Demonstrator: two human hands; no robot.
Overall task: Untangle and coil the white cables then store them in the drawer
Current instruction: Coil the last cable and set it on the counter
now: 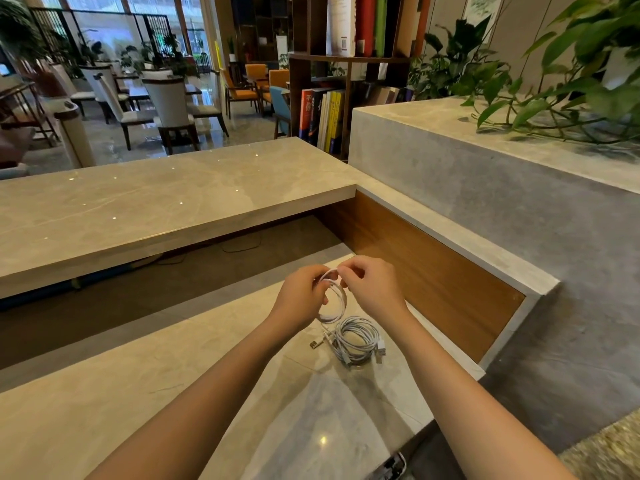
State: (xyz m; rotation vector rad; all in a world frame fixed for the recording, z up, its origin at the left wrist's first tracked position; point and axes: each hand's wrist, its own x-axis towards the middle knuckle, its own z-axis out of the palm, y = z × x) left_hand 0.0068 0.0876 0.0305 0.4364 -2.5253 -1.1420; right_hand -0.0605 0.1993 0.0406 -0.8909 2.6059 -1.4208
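Both my hands hold one white cable loop [335,304] up above the marble desk top [173,393]. My left hand [302,294] grips the loop's left side. My right hand [372,287] pinches its top between thumb and fingers. Below the hands, a bundle of coiled white cables [356,337] lies on the desk, with a USB plug [314,344] sticking out to the left and another plug [381,349] on the right. From the held loop the cable runs down toward that bundle. No drawer shows clearly.
A raised marble counter [156,202] crosses the left and back. A wood panel [433,285] and a grey ledge [502,188] with plants [554,98] wall off the right. A bookshelf [332,98] and chairs stand behind. A dark object [391,467] sits at the desk's near edge.
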